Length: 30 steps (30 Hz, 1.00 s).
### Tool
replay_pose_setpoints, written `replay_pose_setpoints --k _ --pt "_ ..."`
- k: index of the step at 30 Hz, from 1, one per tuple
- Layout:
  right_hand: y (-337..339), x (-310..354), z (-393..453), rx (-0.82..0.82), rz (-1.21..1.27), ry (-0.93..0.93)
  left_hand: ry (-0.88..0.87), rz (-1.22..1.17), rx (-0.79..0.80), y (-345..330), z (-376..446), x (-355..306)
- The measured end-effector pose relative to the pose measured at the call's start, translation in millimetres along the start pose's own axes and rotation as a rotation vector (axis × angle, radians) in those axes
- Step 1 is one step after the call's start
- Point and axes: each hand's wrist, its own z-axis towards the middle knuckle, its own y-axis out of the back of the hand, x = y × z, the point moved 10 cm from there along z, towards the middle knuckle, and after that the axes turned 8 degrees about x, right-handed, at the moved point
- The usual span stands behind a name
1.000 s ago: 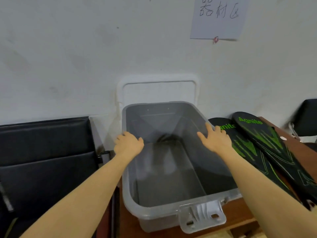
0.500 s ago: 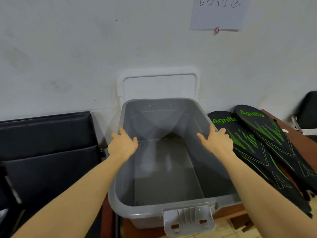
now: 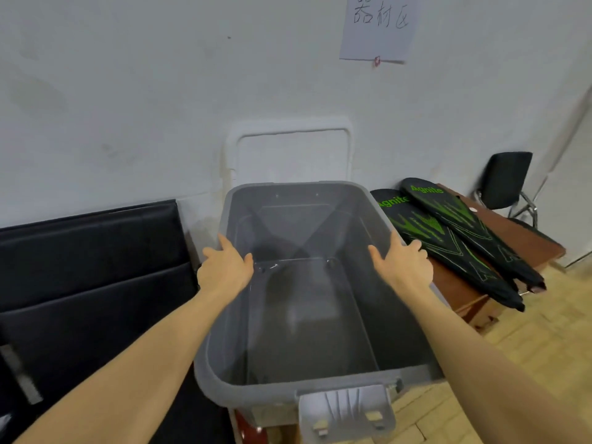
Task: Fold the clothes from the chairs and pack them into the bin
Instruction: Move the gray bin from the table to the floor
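The bin point(image 3: 307, 315) sits at the centre of view, grey and translucent, with nothing visible inside it and no clothes in sight. The left hand point(image 3: 224, 270) holds its rim at about 9 o'clock, thumb hooked inside the wall; the right hand point(image 3: 402, 267) does likewise at 3 o'clock, so each grip is grasping the bin's edge. The bin's near end overhangs the brown bench point(image 3: 461, 283), latch point(image 3: 346, 408) towards the person. At 2 o'clock 2 black-and-green boards point(image 3: 448, 232) lie on the bench, just beside the bin; a white lid point(image 3: 288, 149) leans on the wall at 12 o'clock. By my reading this step is fetching the bin, before any folding. Next calls for an even 2-handed lift clear of the boards
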Motion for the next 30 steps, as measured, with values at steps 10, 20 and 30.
replay_pose_setpoints --k 10,20,30 --pt "20.8 -27.5 -115.2 -0.051 0.038 -0.164 -0.202 -0.039 0.011 17.5 -48.1 14.2" --pt "28.7 -222.1 -188.6 -0.156 0.231 -0.437 -0.472 -0.024 0.039 -43.0 -145.6 -126.9" --pt "4.8 -426.2 -276.0 -0.146 0.184 -0.654 -0.666 0.008 0.187 -170.1 -262.1 -270.4"
